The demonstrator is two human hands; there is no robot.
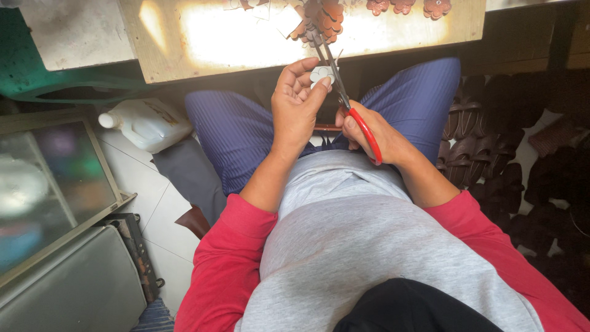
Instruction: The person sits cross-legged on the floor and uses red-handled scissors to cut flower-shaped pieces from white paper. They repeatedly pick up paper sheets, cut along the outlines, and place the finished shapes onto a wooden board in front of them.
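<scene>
My left hand [297, 104] is raised over my lap and pinches a small white flower-shaped piece [321, 74] between thumb and fingers. My right hand [376, 136] grips red-handled scissors [344, 98], whose blades point up and away past the white piece toward the wooden board. The blades touch or cross the edge of the piece. Both forearms wear red sleeves over a grey top, with blue striped trousers below.
A sunlit wooden work board [246, 37] lies ahead with brown flower-shaped cut-outs [322, 17] on it. A white plastic jug [147, 123] lies on the tiled floor at left, beside a glass-fronted case [49, 184]. Dark brown sandal straps [491, 147] are piled at right.
</scene>
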